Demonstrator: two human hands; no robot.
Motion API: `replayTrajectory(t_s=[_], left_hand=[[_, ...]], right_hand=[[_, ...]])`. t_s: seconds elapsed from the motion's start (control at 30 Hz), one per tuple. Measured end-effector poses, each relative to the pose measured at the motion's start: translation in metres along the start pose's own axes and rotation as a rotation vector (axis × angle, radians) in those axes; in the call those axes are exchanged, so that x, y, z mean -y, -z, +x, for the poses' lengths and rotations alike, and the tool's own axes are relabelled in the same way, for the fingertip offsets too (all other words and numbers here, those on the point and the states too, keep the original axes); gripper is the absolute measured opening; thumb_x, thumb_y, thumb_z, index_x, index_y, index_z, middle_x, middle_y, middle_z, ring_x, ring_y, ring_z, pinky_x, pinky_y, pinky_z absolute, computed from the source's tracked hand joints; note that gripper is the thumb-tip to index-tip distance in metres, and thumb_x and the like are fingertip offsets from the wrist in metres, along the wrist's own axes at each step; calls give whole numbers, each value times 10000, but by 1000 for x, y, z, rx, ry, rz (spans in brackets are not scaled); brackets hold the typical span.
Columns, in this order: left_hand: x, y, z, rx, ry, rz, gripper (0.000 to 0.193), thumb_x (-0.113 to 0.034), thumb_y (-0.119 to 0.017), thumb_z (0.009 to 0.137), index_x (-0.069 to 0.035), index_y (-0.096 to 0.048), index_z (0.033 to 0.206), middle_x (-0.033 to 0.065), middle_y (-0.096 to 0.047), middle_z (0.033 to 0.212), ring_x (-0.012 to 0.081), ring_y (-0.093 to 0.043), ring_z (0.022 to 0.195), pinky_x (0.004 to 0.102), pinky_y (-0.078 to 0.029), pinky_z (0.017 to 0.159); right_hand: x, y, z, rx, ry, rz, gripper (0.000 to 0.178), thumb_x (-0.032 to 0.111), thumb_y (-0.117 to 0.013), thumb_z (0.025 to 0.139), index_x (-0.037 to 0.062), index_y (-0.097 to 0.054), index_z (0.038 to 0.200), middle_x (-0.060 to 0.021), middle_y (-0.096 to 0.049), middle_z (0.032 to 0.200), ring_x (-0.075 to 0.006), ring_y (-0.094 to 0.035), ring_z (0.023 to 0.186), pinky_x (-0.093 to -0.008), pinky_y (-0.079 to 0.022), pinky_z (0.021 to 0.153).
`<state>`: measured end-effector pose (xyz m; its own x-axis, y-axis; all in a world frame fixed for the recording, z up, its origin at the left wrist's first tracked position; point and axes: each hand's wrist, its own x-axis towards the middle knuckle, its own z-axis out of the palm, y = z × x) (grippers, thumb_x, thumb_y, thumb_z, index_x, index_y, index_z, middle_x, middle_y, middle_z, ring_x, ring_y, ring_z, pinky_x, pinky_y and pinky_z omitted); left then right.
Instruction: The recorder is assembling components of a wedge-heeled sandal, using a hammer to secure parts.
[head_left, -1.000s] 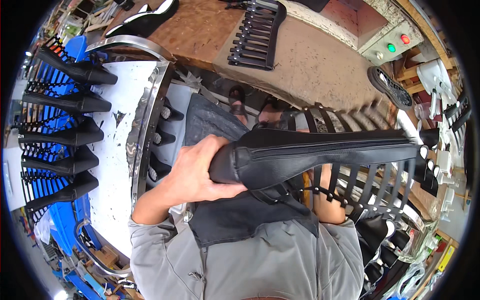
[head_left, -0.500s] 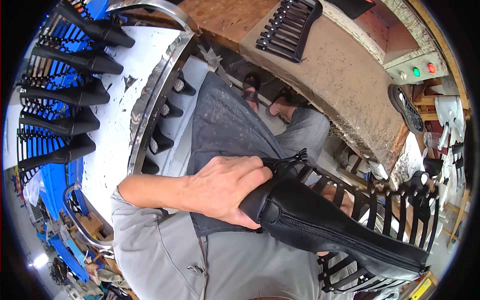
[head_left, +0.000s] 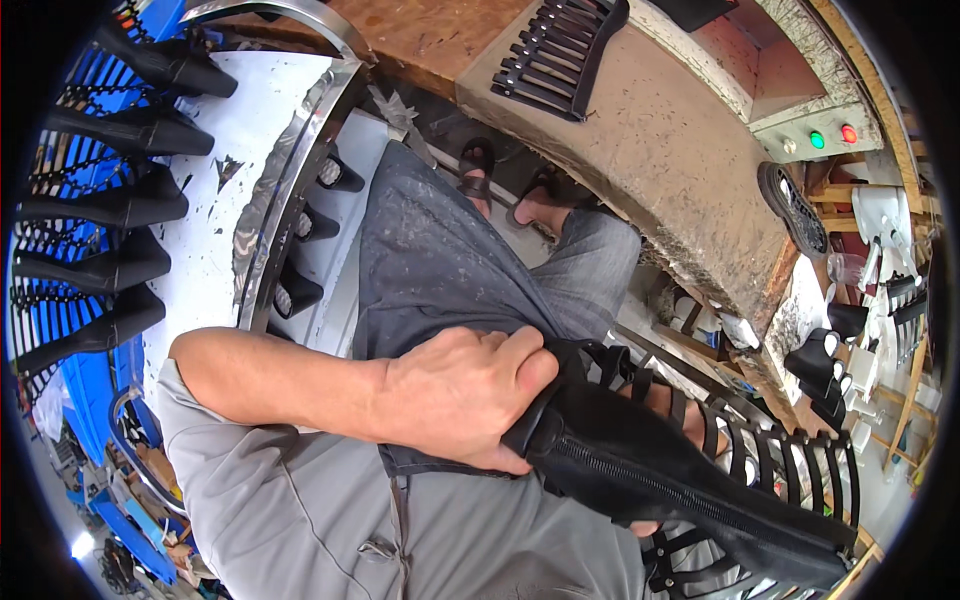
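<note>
A black strappy boot (head_left: 650,450) lies across the front of my body, pointing to the lower right, with a long zipper (head_left: 640,480) facing up. Open rows of narrow black straps spread from both sides of its solid middle strip. My left hand (head_left: 465,395) is closed on the boot's heel end, thumb below and fingers curled over the edge. From beneath, my right hand (head_left: 693,427) grips the boot's middle; only parts of it show between the straps and one fingertip below the zipper strip. The rest of it is hidden.
Several similar black boots (head_left: 125,195) line a white-topped rack (head_left: 215,200) with a metal rail at the left. On the brown bench (head_left: 650,130) at the far right lie a strappy black piece (head_left: 560,55) and a dark sole (head_left: 792,210), near a panel with lit buttons (head_left: 817,140).
The boot's far end has dipped lower, and my left hand has shifted down and right at the heel end, its fingers bunched tighter. The whole view has slid slightly.
</note>
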<state>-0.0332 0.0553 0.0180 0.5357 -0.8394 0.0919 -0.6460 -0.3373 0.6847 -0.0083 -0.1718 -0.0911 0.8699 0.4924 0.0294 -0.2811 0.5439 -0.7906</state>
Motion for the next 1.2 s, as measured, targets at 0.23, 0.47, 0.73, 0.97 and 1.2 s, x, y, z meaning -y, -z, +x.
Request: replayTrajectory(t_s=[0.23,0.47,0.73,0.97,1.2], left_hand=[[16,2,1,-131,-184,-7,612,-368,-768,577,47,-507,943,132,-466,835,238,-568,642,331,-461,545],[14,-1,2,-22,-193,213,588,-428,-638,601,73,-561,901,125,-515,818,241,-592,642,328,-506,586],[29,-1,6,-79,-204,43,631,-420,-769,542,34,-521,905,99,-449,793,219,-535,606,322,-468,563],[38,28,39,68,48,-13,627,-413,-805,601,46,-517,916,167,-532,821,319,-621,686,377,-514,594],[34,74,56,121,101,-331,920,-589,-862,488,87,-543,1024,221,-642,941,391,-634,900,417,-497,777]], right_hand=[[3,5,-6,-42,70,-35,433,336,-595,904,2,-545,1175,-131,-637,1088,-207,-618,987,-311,-499,863],[9,7,-18,-77,112,-94,422,346,-594,903,6,-562,1151,-131,-640,1077,-207,-617,983,-311,-500,853],[27,1,3,2,216,-135,413,357,-592,901,10,-580,1124,-130,-644,1063,-208,-616,979,-310,-501,841],[51,-9,11,31,372,-187,406,367,-590,900,13,-597,1100,-130,-647,1052,-208,-615,976,-310,-502,831],[86,-40,11,-14,40,94,643,452,-731,775,-77,-565,1102,-193,-670,918,-200,-664,691,-277,-551,646]])
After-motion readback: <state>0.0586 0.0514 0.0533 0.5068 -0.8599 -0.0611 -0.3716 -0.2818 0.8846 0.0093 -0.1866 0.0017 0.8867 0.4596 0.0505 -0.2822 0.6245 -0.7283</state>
